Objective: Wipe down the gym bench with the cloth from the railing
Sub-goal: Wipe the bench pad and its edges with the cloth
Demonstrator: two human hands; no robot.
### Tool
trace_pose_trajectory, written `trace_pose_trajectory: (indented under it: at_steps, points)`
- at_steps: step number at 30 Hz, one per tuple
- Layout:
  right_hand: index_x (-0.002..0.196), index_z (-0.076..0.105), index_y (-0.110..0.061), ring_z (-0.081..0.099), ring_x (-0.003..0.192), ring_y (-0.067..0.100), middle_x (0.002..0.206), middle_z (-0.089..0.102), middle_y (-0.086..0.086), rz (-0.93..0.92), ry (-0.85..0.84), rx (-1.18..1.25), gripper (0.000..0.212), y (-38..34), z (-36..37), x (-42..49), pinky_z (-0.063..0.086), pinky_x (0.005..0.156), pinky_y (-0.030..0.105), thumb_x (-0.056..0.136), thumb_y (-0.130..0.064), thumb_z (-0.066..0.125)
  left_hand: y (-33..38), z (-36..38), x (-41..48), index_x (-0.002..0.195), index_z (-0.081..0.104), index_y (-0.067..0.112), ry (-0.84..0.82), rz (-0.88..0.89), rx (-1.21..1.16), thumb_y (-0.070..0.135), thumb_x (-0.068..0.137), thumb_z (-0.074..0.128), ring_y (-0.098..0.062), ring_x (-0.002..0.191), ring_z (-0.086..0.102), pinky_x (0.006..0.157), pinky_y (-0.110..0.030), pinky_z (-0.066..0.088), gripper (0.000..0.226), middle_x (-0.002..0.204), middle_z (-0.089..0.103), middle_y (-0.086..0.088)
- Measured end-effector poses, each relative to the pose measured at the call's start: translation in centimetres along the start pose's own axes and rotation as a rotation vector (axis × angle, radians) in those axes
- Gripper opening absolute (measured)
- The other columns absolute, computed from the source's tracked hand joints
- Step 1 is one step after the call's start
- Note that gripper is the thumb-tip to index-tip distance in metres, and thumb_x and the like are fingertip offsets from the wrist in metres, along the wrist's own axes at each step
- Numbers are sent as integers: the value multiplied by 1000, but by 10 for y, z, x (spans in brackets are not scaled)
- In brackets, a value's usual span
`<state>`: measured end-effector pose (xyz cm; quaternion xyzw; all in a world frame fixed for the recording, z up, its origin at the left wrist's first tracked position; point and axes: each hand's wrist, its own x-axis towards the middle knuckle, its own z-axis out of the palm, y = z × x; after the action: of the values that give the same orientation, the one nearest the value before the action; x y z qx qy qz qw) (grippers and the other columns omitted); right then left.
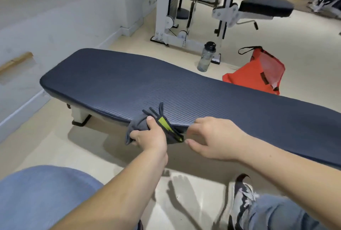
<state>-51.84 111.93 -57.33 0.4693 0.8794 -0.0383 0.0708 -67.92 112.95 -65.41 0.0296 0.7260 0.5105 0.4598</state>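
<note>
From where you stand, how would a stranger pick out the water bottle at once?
Start at the long dark gym bench and look past its far edge to the floor. There, by the white cable machine's base, stands the water bottle: upright, clear grey, black-capped, unlike the floppy orange bag to its right.

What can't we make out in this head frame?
- Gym bench: its right end is cut off by the frame edge; only the left leg shows in the head view.
- Cloth: bunched in the left hand, partly covered by the fingers, full shape unclear.
- Right hand: palm side hidden; contact with the cloth uncertain.
- Railing: not in view.
</note>
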Motion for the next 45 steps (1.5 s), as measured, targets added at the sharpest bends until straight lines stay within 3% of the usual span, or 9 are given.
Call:
trace_pose_trajectory:
  at_steps: [7, 14, 20, 28, 30, 34, 36, 41, 45]
  points:
    - [87, 71, -14, 50, 56, 2, 68, 62, -11, 379, -140, 850, 37, 43, 57, -37, 44, 62, 23, 98, -47, 60, -21, 39, -16, 146, 29, 13, 129, 70, -1, 60, 100, 34, -41, 124, 54, 104, -52, 47, 67, 157, 33, -18]
    - [89, 65, 3, 50, 70, 13, 73, 57, 12, 569, -102, 1070, 37, 65, 91, -45, 45, 65, 35, 90, -31, 50, -48, 88, -67, 143, 32, 3, 54, 63, 153, 47, 107, 35, -40, 130, 48, 106, -45, 37, 57, 155, 33, -22]
    - [99, 63, 10, 48, 72, 17, 77, 52, 5, 815, -43, 1332, 29, 87, 106, -68, 39, 65, 29, 94, -16, 52, -80, 123, -102, 143, 32, 5, -47, 43, 279, 46, 107, 33, -39, 118, 50, 102, -46, 38, 54, 152, 34, -21]
    - [108, 71, 3, 64, 75, 23, 87, 77, 9, 1125, 84, 1570, 51, 103, 115, -106, 48, 72, 34, 84, -42, 68, -120, 150, -153, 137, 46, 10, -408, -50, 348, 46, 101, 44, -33, 107, 62, 103, -51, 52, 51, 141, 53, -17]
    - [108, 77, -6, 67, 80, 25, 96, 80, 11, 1207, 198, 1652, 42, 106, 116, -116, 51, 71, 35, 83, -38, 64, -128, 154, -163, 134, 51, 13, -538, -113, 389, 47, 96, 48, -34, 106, 68, 95, -49, 56, 51, 131, 63, -13]
    - [76, 75, -22, 59, 73, 15, 79, 66, -3, 1141, 342, 1791, 21, 106, 118, -129, 43, 68, 31, 83, -29, 57, -121, 145, -170, 114, 65, 11, -756, -222, 417, 31, 95, 51, -15, 63, 63, 49, -21, 47, 31, 84, 70, -2]
    - [61, 71, -25, 56, 56, 5, 61, 62, -14, 1090, 358, 1850, 33, 102, 121, -127, 39, 66, 29, 91, -27, 57, -108, 136, -167, 92, 68, 15, -831, -220, 474, 26, 96, 49, -13, 56, 58, 50, -24, 43, 22, 72, 65, -1]
    - [99, 77, -17, 66, 61, 7, 75, 75, -8, 1147, 423, 1735, 48, 95, 127, -99, 52, 72, 32, 97, -59, 54, -86, 114, -149, 74, 68, 22, -898, -99, 594, 26, 92, 50, -21, 79, 63, 83, -39, 45, 27, 75, 71, 0]
    - [119, 67, -9, 74, 72, 17, 86, 79, 2, 1320, 485, 1678, 87, 86, 130, -78, 61, 77, 38, 81, -82, 38, -86, 105, -144, 70, 66, 19, -853, 186, 715, 17, 83, 48, -20, 66, 55, 67, -33, 39, 22, 64, 64, 2]
